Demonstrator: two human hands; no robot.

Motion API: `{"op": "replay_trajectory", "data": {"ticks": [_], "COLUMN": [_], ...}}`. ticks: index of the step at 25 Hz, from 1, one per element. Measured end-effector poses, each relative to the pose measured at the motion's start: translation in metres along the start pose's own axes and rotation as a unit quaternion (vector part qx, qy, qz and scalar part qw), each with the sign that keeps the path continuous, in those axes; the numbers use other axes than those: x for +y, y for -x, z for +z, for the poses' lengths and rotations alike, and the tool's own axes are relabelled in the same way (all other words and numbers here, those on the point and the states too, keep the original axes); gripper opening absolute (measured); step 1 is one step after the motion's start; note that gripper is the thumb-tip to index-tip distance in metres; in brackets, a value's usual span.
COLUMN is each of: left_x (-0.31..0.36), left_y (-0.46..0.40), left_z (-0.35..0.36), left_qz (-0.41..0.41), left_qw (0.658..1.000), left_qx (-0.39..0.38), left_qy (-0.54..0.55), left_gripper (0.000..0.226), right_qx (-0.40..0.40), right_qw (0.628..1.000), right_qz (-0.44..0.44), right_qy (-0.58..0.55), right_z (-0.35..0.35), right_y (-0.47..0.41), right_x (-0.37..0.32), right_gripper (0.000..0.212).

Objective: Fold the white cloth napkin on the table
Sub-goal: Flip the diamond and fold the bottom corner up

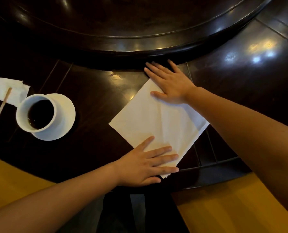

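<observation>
While both arms reach across the dark polished counter (92,91), the white cloth napkin (158,118) lies flat on it as a square turned like a diamond, one corner pointing away from the person and one toward them. The left hand (146,165) rests palm down on the near corner, fingers straight and spread, the fingertips lying on the cloth while the little finger side sits on the bare wood just beside the napkin's frayed tip. The right hand (169,83) lies flat on the far corner, also with fingers straight; its thumb points left across the cloth and its fingertips reach past the napkin's edge up to the rim of the raised round turntable (140,47) in the middle of the counter. Neither hand grips anything; both simply press down. A faint crease runs down the middle of the napkin between the two hands. Well off to the left stands a white cup (39,113) of dark liquid on a white saucer (67,115), and beyond it a crumpled paper tissue (7,89) with a wooden stirrer (0,110) lying across it.
</observation>
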State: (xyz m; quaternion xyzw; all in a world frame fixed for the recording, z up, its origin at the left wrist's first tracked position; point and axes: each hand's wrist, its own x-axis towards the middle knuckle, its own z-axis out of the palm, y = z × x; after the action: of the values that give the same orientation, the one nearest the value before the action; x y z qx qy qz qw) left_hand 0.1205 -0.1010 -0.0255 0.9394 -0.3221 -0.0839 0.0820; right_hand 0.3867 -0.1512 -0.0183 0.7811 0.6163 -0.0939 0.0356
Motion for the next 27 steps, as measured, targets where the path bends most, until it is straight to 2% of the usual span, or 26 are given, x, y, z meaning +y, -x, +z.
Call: {"op": "replay_trajectory", "data": {"ticks": [3,7,8,9,11,12,13,15,17,24,27], "left_x": [0.003,0.015,0.013,0.010,-0.003,-0.010,-0.015,-0.023,-0.031,-0.042,-0.043], "left_y": [0.008,0.020,0.024,0.027,0.033,0.035,0.035,0.031,0.022,-0.001,-0.004], "left_z": [-0.001,0.000,-0.003,-0.007,-0.016,-0.019,-0.021,-0.024,-0.030,-0.048,-0.045], "left_qz": [0.024,0.083,0.066,0.012,-0.138,-0.190,-0.209,-0.191,-0.173,-0.099,-0.082], "left_qw": [1.000,0.996,0.998,0.999,0.985,0.975,0.972,0.979,0.984,0.994,0.995], "left_qx": [-0.011,-0.017,0.003,0.033,0.090,0.095,0.082,0.046,0.024,0.040,0.056], "left_qy": [-0.008,-0.033,-0.022,0.000,0.048,0.062,0.064,0.047,0.020,-0.010,-0.027], "left_gripper": [0.055,0.059,0.059,0.061,0.067,0.072,0.075,0.075,0.073,0.052,0.032], "right_qx": [0.001,-0.001,0.013,0.043,0.125,0.131,0.103,0.003,-0.038,0.019,0.047], "right_qw": [0.995,0.969,0.963,0.960,0.968,0.977,0.985,0.992,0.992,0.982,0.970], "right_qz": [0.095,0.242,0.261,0.260,0.169,0.086,0.005,-0.087,-0.103,-0.183,-0.237], "right_qy": [-0.002,-0.042,-0.066,-0.092,-0.136,-0.146,-0.139,-0.090,-0.063,-0.037,-0.021], "right_z": [0.001,-0.004,-0.008,-0.011,-0.019,-0.020,-0.019,-0.010,0.002,0.004,0.007], "right_y": [0.000,-0.002,0.005,0.019,0.066,0.093,0.120,0.158,0.171,0.152,0.146], "right_x": [-0.002,-0.021,-0.026,-0.032,-0.046,-0.053,-0.059,-0.066,-0.068,-0.061,-0.059], "right_gripper": [0.073,0.072,0.071,0.069,0.066,0.063,0.062,0.063,0.066,0.040,0.027]}}
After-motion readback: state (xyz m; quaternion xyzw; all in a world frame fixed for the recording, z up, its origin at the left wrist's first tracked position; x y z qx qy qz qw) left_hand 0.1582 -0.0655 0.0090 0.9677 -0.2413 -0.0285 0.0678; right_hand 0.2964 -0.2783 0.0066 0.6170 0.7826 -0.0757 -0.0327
